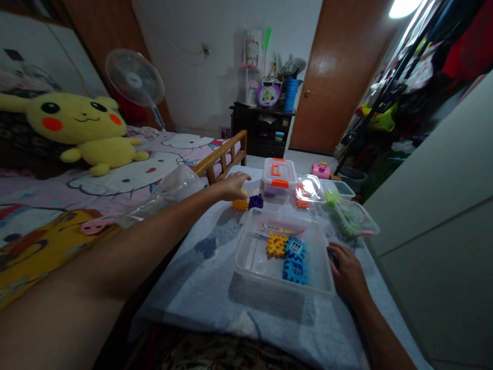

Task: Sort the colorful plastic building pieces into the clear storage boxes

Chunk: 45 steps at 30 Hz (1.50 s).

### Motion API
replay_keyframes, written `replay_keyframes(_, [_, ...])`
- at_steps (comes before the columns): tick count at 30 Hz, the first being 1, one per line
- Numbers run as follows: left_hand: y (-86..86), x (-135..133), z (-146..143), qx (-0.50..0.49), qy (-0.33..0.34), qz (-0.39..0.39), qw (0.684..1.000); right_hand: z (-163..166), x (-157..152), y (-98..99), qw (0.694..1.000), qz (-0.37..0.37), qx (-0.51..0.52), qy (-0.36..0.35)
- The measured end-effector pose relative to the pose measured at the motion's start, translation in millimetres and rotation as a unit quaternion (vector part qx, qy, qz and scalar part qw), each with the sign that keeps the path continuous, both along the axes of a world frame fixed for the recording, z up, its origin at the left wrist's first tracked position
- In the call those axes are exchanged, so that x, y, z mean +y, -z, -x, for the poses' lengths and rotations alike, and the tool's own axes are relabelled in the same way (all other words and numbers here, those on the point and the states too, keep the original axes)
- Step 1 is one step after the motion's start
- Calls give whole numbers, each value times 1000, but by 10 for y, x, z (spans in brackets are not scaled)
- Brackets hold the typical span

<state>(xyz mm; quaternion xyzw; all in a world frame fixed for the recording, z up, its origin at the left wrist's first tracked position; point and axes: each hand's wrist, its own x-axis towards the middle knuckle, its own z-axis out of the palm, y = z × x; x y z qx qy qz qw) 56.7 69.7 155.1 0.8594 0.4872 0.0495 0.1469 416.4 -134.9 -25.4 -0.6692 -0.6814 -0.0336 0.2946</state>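
My left hand (234, 186) reaches across to the far left of the table. Its fingers are apart, just above a yellow toothed block (241, 204), and a dark purple block (256, 201) lies right beside that one. Nothing shows in its grasp. In front of me stands a clear plastic box (246, 264) without a lid. Inside it are a yellow block (276, 245) and two blue blocks (295, 271) joined together. My right hand (348, 272) rests at the box's right side with curled fingers; a dark patch shows between them, and I cannot make out what it is.
Behind the box stands a lidded container (280, 174) with orange clips. To its right are a clear tub (308, 190) with orange pieces and another tub (356, 218) with green pieces. A wooden bed rail (223, 156) borders the table's far left. A white cabinet (442, 195) rises at right.
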Motion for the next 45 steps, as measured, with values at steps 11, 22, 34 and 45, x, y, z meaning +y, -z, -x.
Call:
replay_keyframes(11, [533,447,56,185,-18,27,982,-19,-4,5,1000,8,0,-2])
replay_keyframes(22, [624,525,96,193,-13,6,981,7,-13,-18,1000,5,-2,-1])
replay_keyframes(34, [628,522,112,178,7,19,984,13,-11,-16,1000,1,9,-4])
replay_keyframes(45, [639,511,130,175,7,7,985,10,-15,-11,1000,5,12,2])
